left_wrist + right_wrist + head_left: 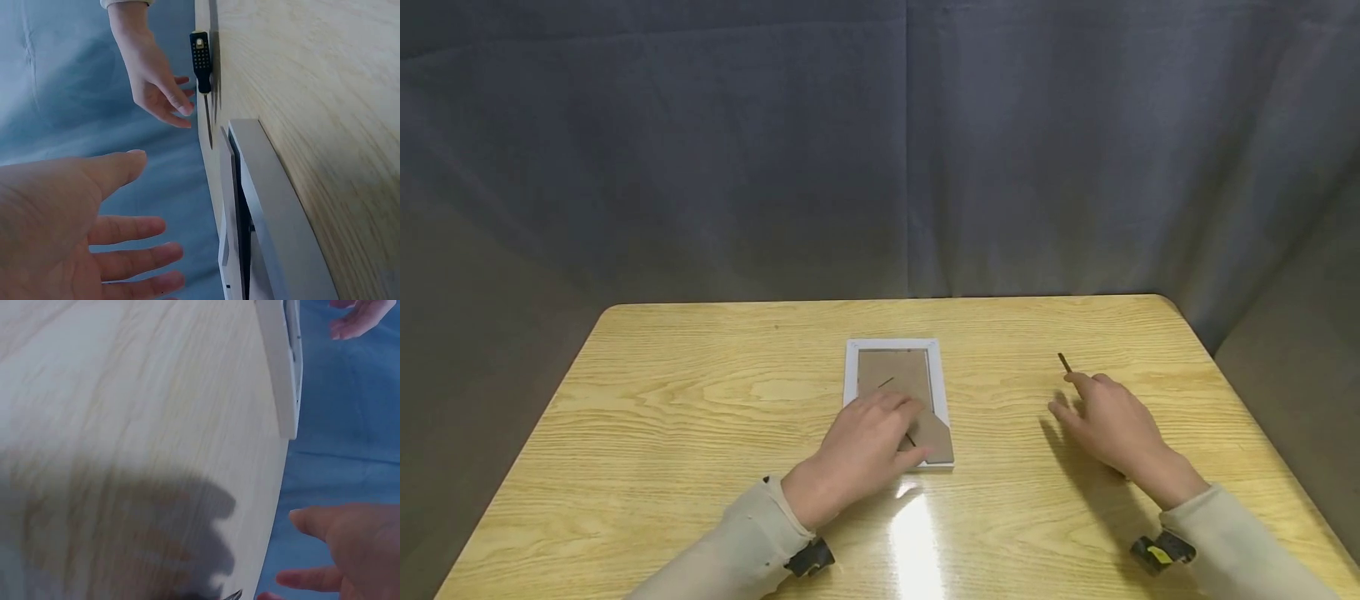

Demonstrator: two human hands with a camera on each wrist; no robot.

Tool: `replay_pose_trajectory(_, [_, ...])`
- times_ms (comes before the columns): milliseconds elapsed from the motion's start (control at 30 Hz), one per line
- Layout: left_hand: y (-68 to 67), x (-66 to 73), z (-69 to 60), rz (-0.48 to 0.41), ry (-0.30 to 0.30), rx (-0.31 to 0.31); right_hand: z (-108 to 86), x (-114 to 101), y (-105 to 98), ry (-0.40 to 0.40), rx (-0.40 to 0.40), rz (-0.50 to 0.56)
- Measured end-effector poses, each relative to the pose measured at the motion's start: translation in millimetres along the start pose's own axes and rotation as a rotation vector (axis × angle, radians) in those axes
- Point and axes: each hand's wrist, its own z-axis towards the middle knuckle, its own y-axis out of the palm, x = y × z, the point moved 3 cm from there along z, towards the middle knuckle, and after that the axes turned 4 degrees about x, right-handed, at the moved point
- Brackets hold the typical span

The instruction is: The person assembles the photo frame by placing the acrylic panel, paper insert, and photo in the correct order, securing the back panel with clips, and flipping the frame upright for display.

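Observation:
A white picture frame (851, 367) lies back side up on the table, with a brown backing board (898, 367) over it. One corner of the board overlaps the frame's near right edge, and a dark gap shows between board (229, 187) and frame (265, 187) in the left wrist view. Above the board is my left hand (865, 437), its fingers extended and holding nothing. My right hand (1116, 425) hovers over a screwdriver with a dark handle (200, 59); its fingers look loose and apart from it. In the head view that hand hides the screwdriver's handle.
The wooden table (700, 375) reaches back to a grey curtain (760, 167). Dark straps (1161, 552) sit at both wrists. A bright reflection lies on the tabletop in front of the frame.

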Motion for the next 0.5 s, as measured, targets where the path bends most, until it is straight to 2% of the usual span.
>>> replay_pose_trajectory(233, [4.1, 8.0, 0.5, 0.000, 0.015, -0.020, -5.9, 20.2, 3.4, 0.036, -0.040, -0.049])
replay_pose_trajectory(500, [9.7, 13.4, 0.1, 0.009, 0.037, -0.027, -9.7, 28.2, 7.0, 0.041, -0.076, -0.064])
